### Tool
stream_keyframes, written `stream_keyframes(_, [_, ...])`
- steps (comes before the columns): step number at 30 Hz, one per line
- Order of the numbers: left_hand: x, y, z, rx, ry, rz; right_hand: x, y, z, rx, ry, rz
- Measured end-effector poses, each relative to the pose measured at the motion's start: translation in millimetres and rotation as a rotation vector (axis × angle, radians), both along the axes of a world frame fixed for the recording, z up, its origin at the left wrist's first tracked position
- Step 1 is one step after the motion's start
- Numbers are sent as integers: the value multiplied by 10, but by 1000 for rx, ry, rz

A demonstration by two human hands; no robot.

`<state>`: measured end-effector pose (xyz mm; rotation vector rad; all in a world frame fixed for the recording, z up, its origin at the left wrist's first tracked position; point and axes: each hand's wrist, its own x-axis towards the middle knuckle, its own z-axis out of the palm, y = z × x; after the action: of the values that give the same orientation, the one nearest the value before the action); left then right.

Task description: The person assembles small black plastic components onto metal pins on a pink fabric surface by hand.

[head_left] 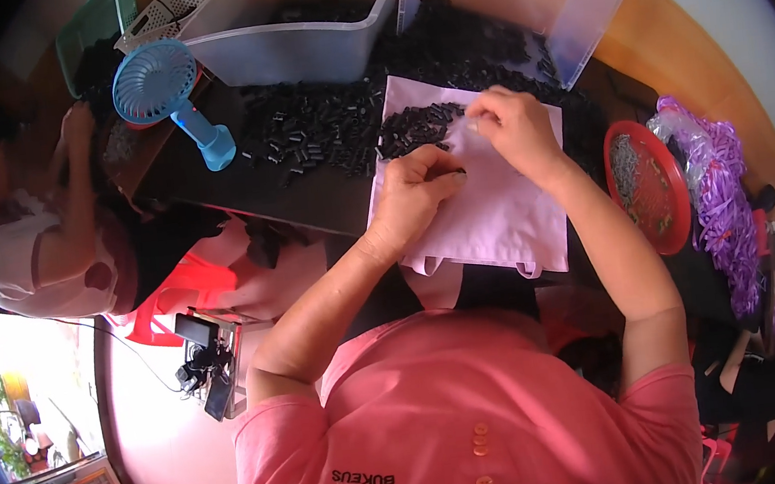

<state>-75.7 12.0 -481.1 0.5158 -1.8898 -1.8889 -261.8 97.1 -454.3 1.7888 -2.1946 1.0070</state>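
A pink cloth bag (pixel 504 214) lies flat at the table edge in front of me, its two handles toward my body. On its upper left part is a heap of small black tube-like pieces (pixel 417 127). My left hand (pixel 413 193) is over the bag just below that heap, thumb and fingers pinched together, with a small dark bit showing at the tips. To the right of the heap my right hand (pixel 516 127) hovers over the bag, its fingers bent in a pinch. Whatever it holds is too small to make out.
More black pieces (pixel 313 131) cover the dark table behind the bag. A clear plastic bin (pixel 290 54) and a blue handheld fan (pixel 192 121) stand there. On the right are a red tray (pixel 619 134) and purple strips (pixel 725 203). Another person (pixel 45 252) sits at the left.
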Motion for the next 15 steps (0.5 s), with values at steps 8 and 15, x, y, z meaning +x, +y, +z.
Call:
stream_keyframes(8, [17,11,-55,-53,65,6,-183,-504,-208,223,181,-181])
stream_keyframes(15, [19,31,-97,-94,135,40,-97,-547,-156,295,99,-237])
